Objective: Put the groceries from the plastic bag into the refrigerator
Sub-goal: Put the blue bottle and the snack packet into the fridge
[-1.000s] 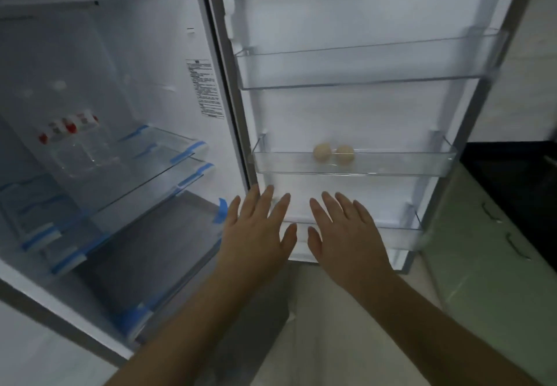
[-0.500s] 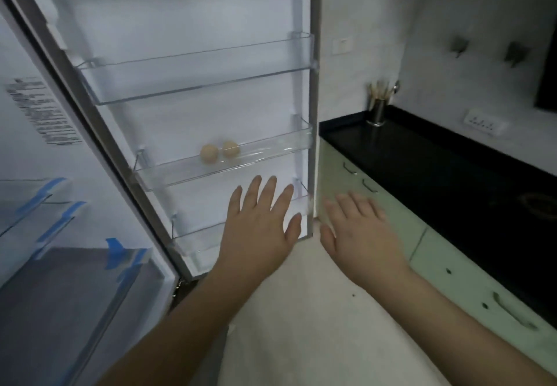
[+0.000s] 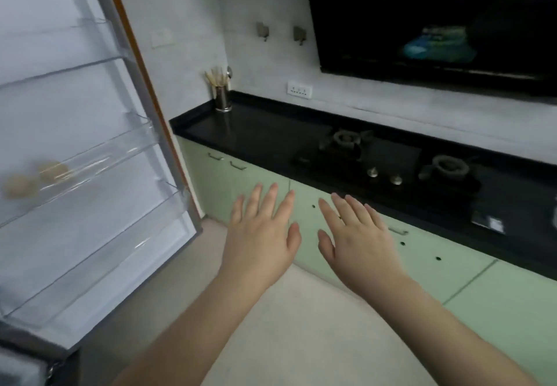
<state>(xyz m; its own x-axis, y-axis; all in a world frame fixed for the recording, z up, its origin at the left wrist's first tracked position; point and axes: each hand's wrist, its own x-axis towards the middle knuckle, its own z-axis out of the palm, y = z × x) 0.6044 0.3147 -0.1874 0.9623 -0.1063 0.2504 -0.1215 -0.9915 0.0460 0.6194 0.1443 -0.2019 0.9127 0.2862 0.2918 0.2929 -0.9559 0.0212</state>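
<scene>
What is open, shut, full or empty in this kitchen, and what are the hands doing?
refrigerator door: open
middle door shelf: holds two round pale items
bottom door shelf: looks empty
left hand: open, empty
right hand: open, empty
cabinet doors: shut
stove burners: no flame seen
metal cup: upright, holds utensils

black desk (image 3: 259, 132) along the wall, gas stove (image 3: 388, 159) set in it, steel utensil holder (image 3: 222, 96) in the corner, green cabinets (image 3: 422, 253) underneath, wall socket (image 3: 299, 89) above
</scene>
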